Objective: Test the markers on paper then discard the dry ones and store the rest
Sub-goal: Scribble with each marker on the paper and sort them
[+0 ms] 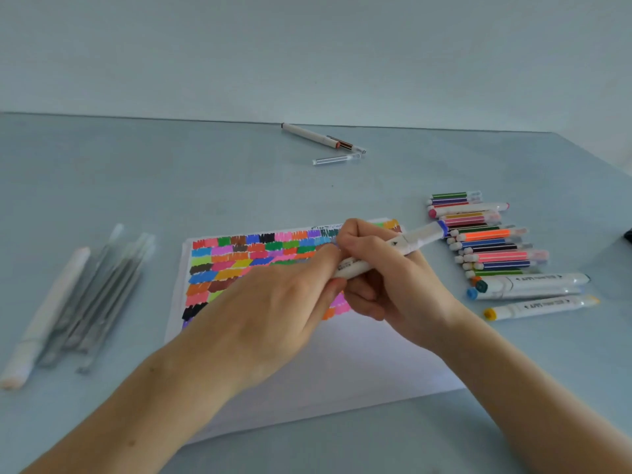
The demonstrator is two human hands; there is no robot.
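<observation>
The pale blue counter [239,186] fills most of the view, and its near edge is cut off by the bottom of the frame. On it lies a white sheet of paper [342,364], its far half covered in rows of colour swatches [239,254]; both forearms and hands hide the middle of the swatch block, so how far the rows run cannot be seen.

At the right, just beside the paper, lies a row of markers [496,248], thin striped ones at the far end and three thick white ones nearest, side by side. At the left sits a blurred bundle of grey pens [102,295] with one pale thick marker [44,323] along its outer side; their details are hard to make out. Far back near the counter's edge lie a white pen [309,134] and two small clear pieces [337,159] whose nature cannot be told.

The left hand [273,306] reaches in palm down over the swatches, its fingertips closed on the near end of a white marker [393,249]. The right hand [393,285] is curled round the middle of that same marker, thumb on top. The marker points up and to the right, above the paper, and its blue-banded far end [442,228] reaches the row of markers. Its near tip is hidden between the fingers.
</observation>
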